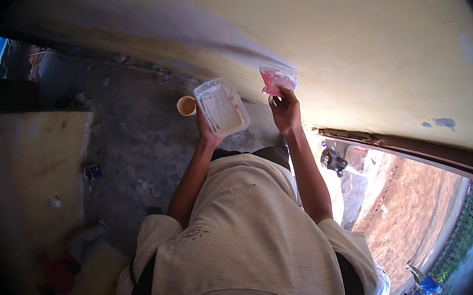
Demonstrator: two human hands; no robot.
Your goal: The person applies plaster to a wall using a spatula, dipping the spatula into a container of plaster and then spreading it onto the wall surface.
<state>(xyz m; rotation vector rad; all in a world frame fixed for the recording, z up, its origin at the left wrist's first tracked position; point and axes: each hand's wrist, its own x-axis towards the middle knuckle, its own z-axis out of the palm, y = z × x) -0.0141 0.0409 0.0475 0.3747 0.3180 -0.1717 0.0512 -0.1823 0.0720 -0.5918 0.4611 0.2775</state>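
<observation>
Left hand [207, 129] grasps tub [237, 128], pale paste [217, 108] inside; right hand [286, 115] pinches red scraper [276, 79] close to wall [372, 64], cup [186, 106] left of tub.

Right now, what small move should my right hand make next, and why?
Probably draw the reddish scraper along the yellowish wall: your right hand holds it up there, whitish smears show on it, and your left hand holds the tub of pale paste.
</observation>
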